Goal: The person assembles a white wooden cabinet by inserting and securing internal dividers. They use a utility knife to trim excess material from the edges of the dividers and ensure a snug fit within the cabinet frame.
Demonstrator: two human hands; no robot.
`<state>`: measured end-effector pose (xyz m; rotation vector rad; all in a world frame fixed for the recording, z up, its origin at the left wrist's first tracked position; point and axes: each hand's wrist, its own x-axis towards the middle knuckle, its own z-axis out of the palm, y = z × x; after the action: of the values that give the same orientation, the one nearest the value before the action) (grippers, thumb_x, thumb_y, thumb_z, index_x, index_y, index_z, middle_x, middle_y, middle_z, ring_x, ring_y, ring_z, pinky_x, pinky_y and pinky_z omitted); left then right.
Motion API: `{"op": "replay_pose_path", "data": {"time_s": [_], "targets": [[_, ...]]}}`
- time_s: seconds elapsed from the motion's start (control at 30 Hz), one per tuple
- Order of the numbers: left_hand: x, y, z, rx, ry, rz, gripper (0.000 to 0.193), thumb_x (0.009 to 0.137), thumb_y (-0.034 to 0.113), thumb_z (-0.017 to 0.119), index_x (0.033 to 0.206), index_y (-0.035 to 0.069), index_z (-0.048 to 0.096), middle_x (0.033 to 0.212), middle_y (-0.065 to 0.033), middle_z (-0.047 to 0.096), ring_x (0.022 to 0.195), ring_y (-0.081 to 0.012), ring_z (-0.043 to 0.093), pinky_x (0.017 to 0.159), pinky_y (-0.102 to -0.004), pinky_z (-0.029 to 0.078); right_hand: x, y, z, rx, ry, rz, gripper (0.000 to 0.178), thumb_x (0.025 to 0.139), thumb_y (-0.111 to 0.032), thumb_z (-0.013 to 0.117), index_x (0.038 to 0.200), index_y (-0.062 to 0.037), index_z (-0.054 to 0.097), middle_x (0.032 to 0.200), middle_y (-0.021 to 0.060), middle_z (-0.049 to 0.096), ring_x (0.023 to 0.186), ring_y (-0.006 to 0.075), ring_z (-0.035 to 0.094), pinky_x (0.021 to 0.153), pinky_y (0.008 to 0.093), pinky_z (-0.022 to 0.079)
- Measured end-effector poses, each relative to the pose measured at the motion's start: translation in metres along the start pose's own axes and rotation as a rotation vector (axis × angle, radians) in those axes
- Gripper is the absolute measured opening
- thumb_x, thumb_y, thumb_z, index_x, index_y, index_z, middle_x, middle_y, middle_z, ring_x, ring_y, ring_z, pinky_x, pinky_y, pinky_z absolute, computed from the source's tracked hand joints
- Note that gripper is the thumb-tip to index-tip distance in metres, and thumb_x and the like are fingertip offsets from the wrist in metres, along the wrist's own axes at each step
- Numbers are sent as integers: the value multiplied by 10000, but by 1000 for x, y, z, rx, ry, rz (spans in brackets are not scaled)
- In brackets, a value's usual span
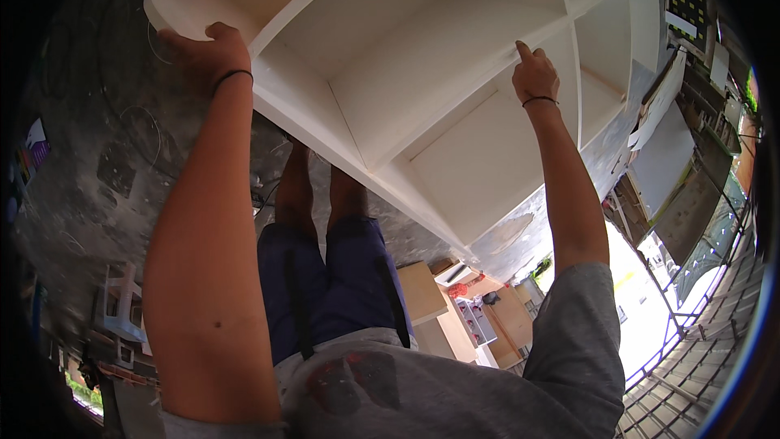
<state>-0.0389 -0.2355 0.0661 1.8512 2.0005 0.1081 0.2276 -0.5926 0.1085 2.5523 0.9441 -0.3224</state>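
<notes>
Grasping the near edge of a rounded white board [183,8] at upper left with left fingers [177,42]; touching a divider edge [455,102] in the white shelf unit [483,142] with partly curled right fingers [522,49], impossible to tell whether gripping it; facing the unit's open compartments, just ahead of the bare legs [295,191], above a stained grey floor [89,203]

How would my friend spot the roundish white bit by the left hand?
Find the big white shelf unit at the top. Look at its left side, where the person's left hand touches a white panel. That panel's rounded end sets it apart from the square-cornered compartments nearby.
</notes>
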Motion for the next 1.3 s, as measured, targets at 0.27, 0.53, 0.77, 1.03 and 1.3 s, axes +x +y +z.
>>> {"op": "replay_pose_path", "data": {"time_s": [0.27, 0.53, 0.77, 1.03, 1.3], "targets": [[2, -5, -4, 35, 74, 9, 749, 782, 264, 579, 1413, -5, 280, 1199, -276, 568, 999, -416, 635, 821, -502, 538, -167, -163, 3, 276, -136, -413, 373, 795, -107, 555, 1164, -116, 613, 818, 82, 532, 762, 244, 567, 649, 372, 451], [1, -5, 1, 24, 53, 8, 800, 779, 279, 598, 1445, 38, 226, 1157, -271, 563, 950, -407, 651, 785, -504, 543, -74, -85, -18, 117, -106, -197, 440, 793, -60, 568, 1223, -132, 624, 864, 95, 565, 748, 288, 594, 680, 419, 509], [-1, -7, 5, 5, 54, -3, 791, 789, 273, 596, 1445, 23, 230, 1161, -265, 566, 946, -406, 653, 781, -504, 543, -177, -189, -5, 280, -280, -446, 415, 796, -69, 564, 1203, -128, 621, 842, 105, 534, 752, 273, 604, 672, 402, 508], [0, -11, 4, -29, 77, 22, 759, 793, 281, 578, 1426, 21, 251, 1176, -253, 569, 977, -404, 642, 811, -519, 530, -97, -132, -30, 294, -225, -132, 397, 796, -63, 553, 1180, -115, 637, 872, 139, 592, 805, 317, 626, 707, 446, 515], [5, -18, 9, -125, 113, 76, 756, 764, 264, 598, 1393, 0, 271, 1211, -270, 536, 1017, -422, 615, 860, -509, 518, -184, -215, -22, 469, -616, -184, 412, 777, -80, 552, 1177, -107, 643, 896, 169, 606, 839, 355, 621, 759, 445, 512]]}}
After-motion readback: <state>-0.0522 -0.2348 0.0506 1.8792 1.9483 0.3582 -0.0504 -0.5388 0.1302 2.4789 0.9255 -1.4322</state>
